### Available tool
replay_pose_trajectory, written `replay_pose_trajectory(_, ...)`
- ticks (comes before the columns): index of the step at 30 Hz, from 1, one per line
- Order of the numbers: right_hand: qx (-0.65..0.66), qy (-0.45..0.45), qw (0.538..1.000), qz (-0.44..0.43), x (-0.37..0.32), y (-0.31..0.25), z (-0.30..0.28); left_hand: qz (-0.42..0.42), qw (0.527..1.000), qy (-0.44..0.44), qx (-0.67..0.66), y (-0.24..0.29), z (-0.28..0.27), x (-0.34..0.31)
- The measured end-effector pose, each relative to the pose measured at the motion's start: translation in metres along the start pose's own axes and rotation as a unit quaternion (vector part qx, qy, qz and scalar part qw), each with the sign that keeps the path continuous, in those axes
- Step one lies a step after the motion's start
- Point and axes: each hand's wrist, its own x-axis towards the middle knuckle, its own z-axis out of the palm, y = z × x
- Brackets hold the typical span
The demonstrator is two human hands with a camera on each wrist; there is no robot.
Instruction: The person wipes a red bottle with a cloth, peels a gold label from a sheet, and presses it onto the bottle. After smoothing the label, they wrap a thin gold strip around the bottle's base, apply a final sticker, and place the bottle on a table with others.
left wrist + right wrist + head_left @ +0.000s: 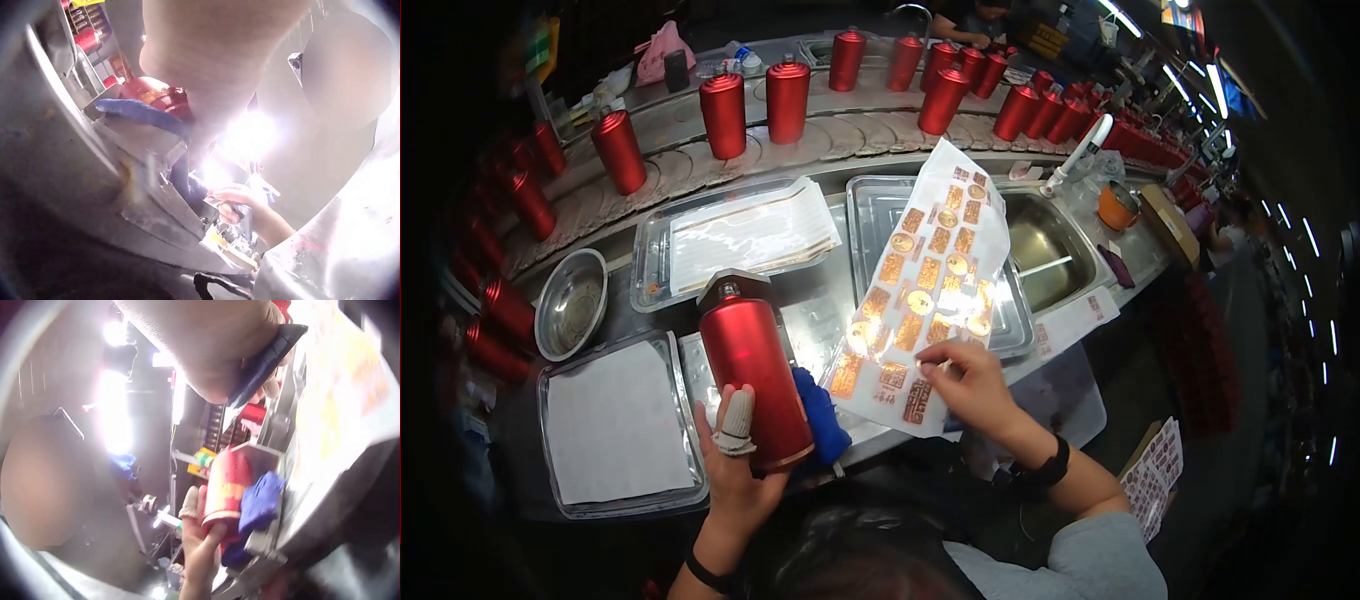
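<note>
My left hand [738, 470] holds a red bottle [750, 370] by its lower part, fingers along its side and one finger in a whitish cover [738, 420]. The bottle leans on an angular metal holder [735, 278] with a blue cloth [820, 415] beside its base. Over the near end of a sheet of gold and brown labels [925, 290] is my right hand [972, 390], its thumb and forefinger pinched together. In the right wrist view that hand pinches a small dark rectangular label [265, 365]. The label is hardly visible in the head view.
Trays [690, 440] with white sheets lie at the left, near a metal bowl [572, 305]. A sink [1050, 240] with a white faucet [1080, 155] is on the right. Several red bottles [723, 115] stand on the conveyor [670, 165] behind. Another person [975, 25] works beyond it.
</note>
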Motion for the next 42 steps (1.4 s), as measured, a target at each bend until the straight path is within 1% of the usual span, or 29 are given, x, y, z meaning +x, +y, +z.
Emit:
replay_pose_trajectory(2,0.009,0.058,0.991,0.119,0.010,0.024,-0.019,-0.003,1.000,-0.001,-0.004,-0.001,0.001,-0.002)
replay_pose_trajectory(4,0.009,0.089,0.979,0.183,0.026,0.058,-0.043,-0.003,1.000,-0.002,-0.006,-0.003,0.003,-0.004)
replay_pose_trajectory(6,0.029,0.114,0.978,0.174,0.037,0.105,-0.065,-0.002,1.000,-0.005,0.002,-0.003,0.003,-0.004)
replay_pose_trajectory(8,0.023,0.141,0.981,0.133,0.039,0.132,-0.078,-0.003,1.000,-0.007,0.007,0.000,0.002,-0.002)
replay_pose_trajectory(10,0.058,0.108,0.972,0.201,0.038,0.106,-0.085,-0.002,1.000,-0.009,0.014,0.001,0.000,-0.004)
replay_pose_trajectory(12,0.004,0.055,0.966,0.252,0.029,0.085,-0.082,0.005,1.000,-0.004,0.020,-0.003,0.004,-0.005)
replay_pose_trajectory(15,-0.115,-0.032,0.988,0.101,0.004,0.049,-0.067,-0.004,1.000,-0.008,0.030,0.000,0.003,-0.004)
replay_pose_trajectory(17,-0.112,-0.037,0.989,-0.086,-0.015,0.036,-0.046,0.005,0.999,-0.005,0.042,0.001,0.004,-0.003)
replay_pose_trajectory(19,-0.102,-0.085,0.989,-0.070,-0.034,0.012,-0.029,0.007,0.999,-0.005,0.044,0.001,0.003,-0.003)
replay_pose_trajectory(21,-0.109,-0.130,0.985,-0.042,-0.048,0.005,-0.025,0.010,0.999,0.002,0.041,0.001,0.004,-0.003)
replay_pose_trajectory(24,-0.138,-0.081,0.987,-0.025,-0.056,0.016,-0.035,0.008,0.999,0.003,0.035,0.001,0.005,-0.003)
replay_pose_trajectory(25,-0.158,-0.073,0.984,-0.048,-0.062,0.022,-0.038,0.006,0.999,0.001,0.036,0.002,0.004,-0.003)
replay_pose_trajectory(28,-0.162,-0.063,0.983,-0.060,-0.081,0.024,-0.034,0.002,1.000,0.010,0.027,0.001,0.006,-0.004)
replay_pose_trajectory(31,-0.198,-0.061,0.974,-0.090,-0.094,0.036,-0.026,0.004,1.000,0.023,0.008,0.000,0.008,-0.005)
replay_pose_trajectory(34,-0.213,-0.017,0.963,-0.165,-0.096,0.059,-0.025,0.011,1.000,0.008,0.003,0.001,0.005,-0.002)
replay_pose_trajectory(37,-0.216,-0.018,0.961,-0.171,-0.097,0.062,-0.029,0.018,1.000,0.005,0.009,0.000,0.004,-0.001)
replay_pose_trajectory(40,-0.206,-0.033,0.963,-0.169,-0.096,0.060,-0.033,0.004,1.000,0.020,-0.004,-0.001,0.007,-0.003)
replay_pose_trajectory(42,-0.187,-0.030,0.969,-0.156,-0.096,0.060,-0.033,0.005,1.000,0.022,-0.002,-0.002,0.008,-0.004)
